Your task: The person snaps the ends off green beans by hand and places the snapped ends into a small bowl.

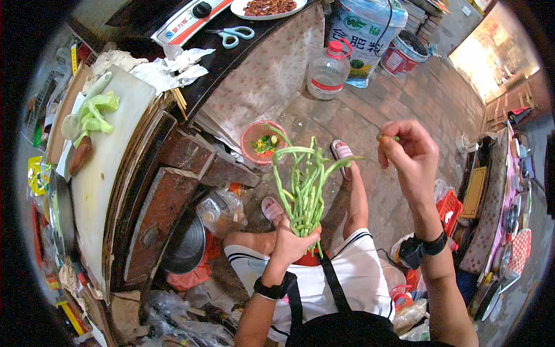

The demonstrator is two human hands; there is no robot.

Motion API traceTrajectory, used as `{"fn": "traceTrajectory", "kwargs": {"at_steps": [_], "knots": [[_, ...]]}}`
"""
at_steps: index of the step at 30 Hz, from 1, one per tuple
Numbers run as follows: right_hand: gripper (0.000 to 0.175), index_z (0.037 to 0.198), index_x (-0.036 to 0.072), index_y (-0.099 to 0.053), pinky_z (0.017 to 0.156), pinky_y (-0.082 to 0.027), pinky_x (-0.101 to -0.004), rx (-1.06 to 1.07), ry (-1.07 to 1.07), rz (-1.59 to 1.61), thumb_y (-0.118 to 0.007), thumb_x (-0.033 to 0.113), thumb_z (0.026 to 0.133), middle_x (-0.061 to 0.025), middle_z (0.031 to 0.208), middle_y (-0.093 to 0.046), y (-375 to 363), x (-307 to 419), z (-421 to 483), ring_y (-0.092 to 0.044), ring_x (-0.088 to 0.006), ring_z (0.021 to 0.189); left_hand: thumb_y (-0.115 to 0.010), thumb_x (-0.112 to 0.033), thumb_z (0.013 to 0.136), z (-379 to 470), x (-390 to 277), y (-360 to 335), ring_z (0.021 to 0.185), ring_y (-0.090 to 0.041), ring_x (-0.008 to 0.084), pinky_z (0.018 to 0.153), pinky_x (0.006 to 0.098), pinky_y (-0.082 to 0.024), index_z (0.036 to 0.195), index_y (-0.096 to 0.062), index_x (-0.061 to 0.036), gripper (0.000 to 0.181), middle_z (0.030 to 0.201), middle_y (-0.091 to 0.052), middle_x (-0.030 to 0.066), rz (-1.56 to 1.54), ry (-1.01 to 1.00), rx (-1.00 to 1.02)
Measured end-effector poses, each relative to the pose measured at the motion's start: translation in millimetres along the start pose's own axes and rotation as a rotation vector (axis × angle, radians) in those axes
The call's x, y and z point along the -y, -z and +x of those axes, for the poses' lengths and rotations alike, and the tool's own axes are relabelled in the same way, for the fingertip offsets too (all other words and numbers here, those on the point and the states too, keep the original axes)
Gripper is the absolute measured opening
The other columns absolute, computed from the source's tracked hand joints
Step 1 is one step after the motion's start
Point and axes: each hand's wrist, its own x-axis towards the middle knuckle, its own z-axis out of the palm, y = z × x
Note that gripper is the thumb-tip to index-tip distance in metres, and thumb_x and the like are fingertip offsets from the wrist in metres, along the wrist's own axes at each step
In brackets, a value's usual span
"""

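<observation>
In my left hand (288,243) is a bunch of long green beans (305,191), gripped near the lower ends above my lap. Their upper parts fan out, and a few bend over to the sides. My right hand (409,149) is raised to the right of the bunch, apart from it. Its thumb and fingertips pinch a small green piece (395,138), probably a bit of bean. Beyond the beans, a pink waste basket (243,149) on the floor holds vegetable scraps (264,145).
A white cutting board (125,99) on the left bears lettuce leaves (100,110). Scissors (232,34) and a plate (277,16) of brown food lie on the dark counter. A plastic jug (327,71) stands on the brick floor. Plastic bags (223,210) lie beneath the counter.
</observation>
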Motion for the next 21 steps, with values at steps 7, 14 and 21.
{"fn": "traceTrajectory", "kwargs": {"at_steps": [7, 14, 21], "knots": [[0.007, 0.081, 0.000, -0.055, 0.051, -0.040, -0.0191, 0.167, 0.171, -0.101, -0.058, 0.001, 0.075, 0.0013, 0.067, -0.054, -61, 1, 39, -0.048, -0.0031, 0.057, -0.066, -0.005, 0.070, 2, -2, 13, 0.076, -0.059, 0.0131, 0.073, 0.0272, -0.047, 0.099, -0.053, -0.0020, 0.032, 0.087, -0.063, 0.0033, 0.113, -0.045, 0.095], [0.029, 0.101, -0.001, -0.055, 0.070, -0.048, -0.0393, 0.415, 0.638, -0.667, -0.062, 0.011, 0.075, -0.0196, 0.093, -0.057, -104, -70, 88, -0.056, -0.0357, 0.081, -0.070, -0.010, 0.068, 4, 24, 7, 0.081, -0.059, 0.0142, 0.075, 0.0286, -0.046, 0.114, -0.044, -0.0002, 0.054, 0.090, -0.063, 0.0062, 0.189, 0.034, 0.146], [0.023, 0.098, 0.000, -0.056, 0.076, -0.044, -0.0402, 0.815, 0.213, -0.595, -0.059, 0.012, 0.079, -0.0150, 0.085, -0.056, -52, -8, 29, -0.057, -0.0328, 0.078, -0.067, -0.005, 0.070, 3, 22, 27, 0.082, -0.056, 0.0104, 0.075, 0.0260, -0.046, 0.111, -0.045, -0.0014, 0.046, 0.093, -0.061, 0.0040, 0.109, 0.085, 0.212]]}}
